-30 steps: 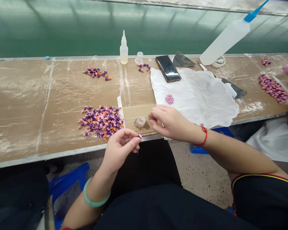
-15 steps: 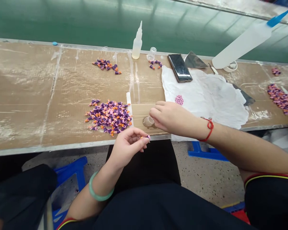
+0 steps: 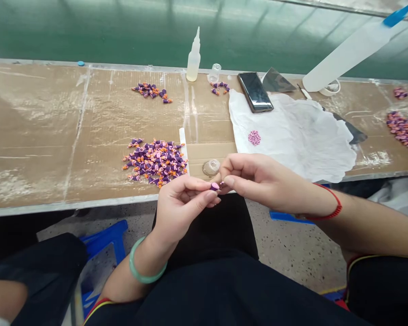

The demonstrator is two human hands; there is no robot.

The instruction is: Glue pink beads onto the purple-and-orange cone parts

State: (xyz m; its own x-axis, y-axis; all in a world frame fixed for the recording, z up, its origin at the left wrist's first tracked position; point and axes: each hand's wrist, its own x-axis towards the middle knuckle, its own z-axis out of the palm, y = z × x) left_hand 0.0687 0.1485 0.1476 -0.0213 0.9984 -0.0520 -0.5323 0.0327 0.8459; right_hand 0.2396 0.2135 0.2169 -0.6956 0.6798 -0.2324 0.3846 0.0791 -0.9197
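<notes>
L fingers (image 3: 206, 194) grip small purple-pink cone piece (image 3: 215, 186), long axis approx. horiz., pointing at R fingers (image 3: 231, 181), pinched just beside it, contact unclear, nr. bench edge (image 3: 88, 204).

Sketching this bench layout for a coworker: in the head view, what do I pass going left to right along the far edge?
Blue dot → purple-and-pink pieces → small dropper bottle → clear cup → smartphone → large blue-nozzled bottle
</notes>
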